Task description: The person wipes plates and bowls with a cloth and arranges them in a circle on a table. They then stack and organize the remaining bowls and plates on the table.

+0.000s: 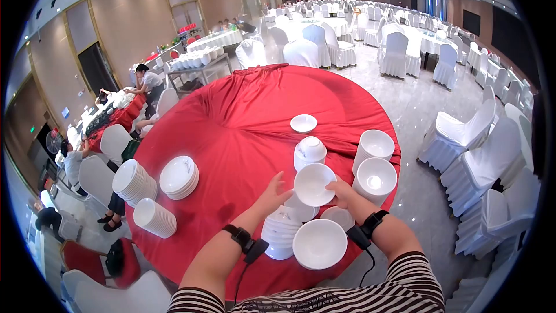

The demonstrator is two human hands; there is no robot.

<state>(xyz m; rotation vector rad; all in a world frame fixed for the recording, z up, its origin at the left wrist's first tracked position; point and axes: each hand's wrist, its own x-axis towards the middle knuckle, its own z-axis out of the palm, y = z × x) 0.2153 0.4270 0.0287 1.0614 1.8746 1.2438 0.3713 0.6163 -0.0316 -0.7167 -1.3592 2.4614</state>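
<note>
A white bowl (314, 184) is tilted toward me above the near part of the table, its right rim gripped by my right hand (344, 193). Just left of that bowl is my left hand (274, 193), fingers apart and nothing in them. Below it stands a leaning stack of upside-down bowls (280, 232). A large white bowl (319, 244) sits nearest to me. Behind the held bowl, a small bowl (312, 148) rests on other white dishes. To the right are two tall bowl stacks (376, 144) (376, 177). Farther back lies one shallow bowl (303, 123).
Plate stacks (179, 175) and small-dish stacks (155, 218) stand on the left of the red-clothed round table (208, 133). White-covered chairs (485, 150) line the right side. A red chair (124, 264) is at lower left. People (152, 81) sit along the left.
</note>
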